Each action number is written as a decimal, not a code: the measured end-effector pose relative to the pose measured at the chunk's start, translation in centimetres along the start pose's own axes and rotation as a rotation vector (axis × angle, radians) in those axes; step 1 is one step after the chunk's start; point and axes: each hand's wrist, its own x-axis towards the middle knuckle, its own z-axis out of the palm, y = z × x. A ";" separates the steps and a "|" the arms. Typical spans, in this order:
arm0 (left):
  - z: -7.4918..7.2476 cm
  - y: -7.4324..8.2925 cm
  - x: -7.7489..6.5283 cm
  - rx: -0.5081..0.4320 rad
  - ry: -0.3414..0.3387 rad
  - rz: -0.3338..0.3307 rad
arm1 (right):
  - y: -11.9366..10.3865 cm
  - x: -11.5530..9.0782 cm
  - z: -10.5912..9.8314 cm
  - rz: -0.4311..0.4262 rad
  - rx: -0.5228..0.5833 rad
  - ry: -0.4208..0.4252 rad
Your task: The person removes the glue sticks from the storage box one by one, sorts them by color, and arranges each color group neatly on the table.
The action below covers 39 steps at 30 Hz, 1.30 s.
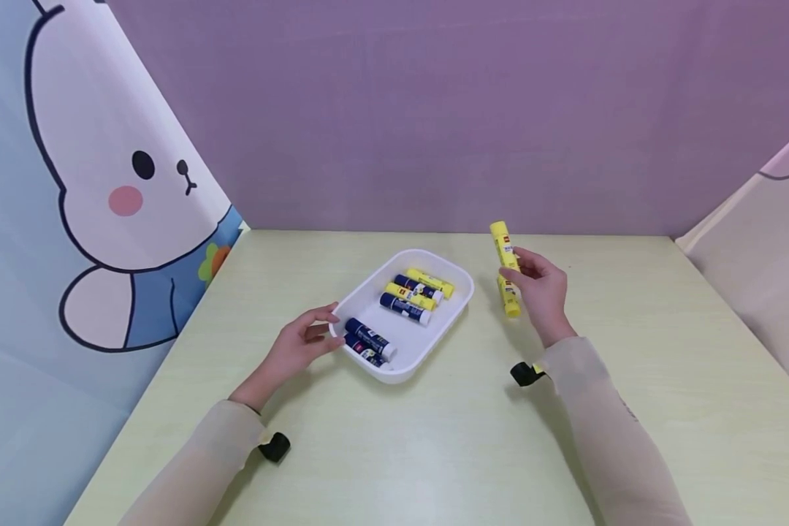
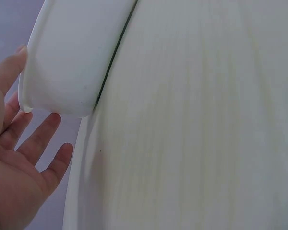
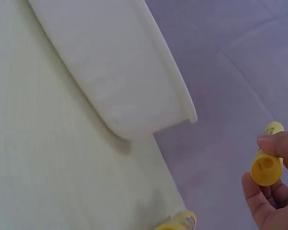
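My right hand pinches a yellow glue stick between thumb and fingers, raised above the table right of the tray. In the right wrist view its round yellow end faces the camera. A second yellow glue stick shows just below the held one; in the right wrist view only its top is visible. The white plastic tray sits on the table, angled. My left hand holds its near-left corner by the rim, thumb and fingers on either side.
Inside the tray lie two yellow glue sticks and several dark blue ones with white ends. The pale wooden table runs back to a purple backdrop. A rabbit-print cloth hangs at the left.
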 end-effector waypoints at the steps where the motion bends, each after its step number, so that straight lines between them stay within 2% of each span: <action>1: 0.0 0.0 0.0 0.001 0.000 -0.002 | 0.1 0.0 -0.2 0.005 -0.006 0.005; 9: 0.0 0.0 0.0 0.008 0.003 -0.011 | 1.5 0.5 -1.6 0.043 -0.046 0.080; 19: 0.1 0.0 -0.1 -0.003 -0.013 -0.002 | 3.4 0.8 -3.0 0.097 -0.107 0.110; 29: 0.1 0.0 0.0 -0.013 -0.016 -0.004 | 4.9 1.1 -4.3 0.206 -0.258 0.013; 33: 0.1 0.0 0.0 -0.023 -0.018 0.003 | 5.1 1.1 -4.8 0.212 -0.280 -0.034; 39: 0.0 0.0 0.0 -0.022 -0.012 0.004 | 4.4 1.3 -5.0 0.207 -0.375 -0.115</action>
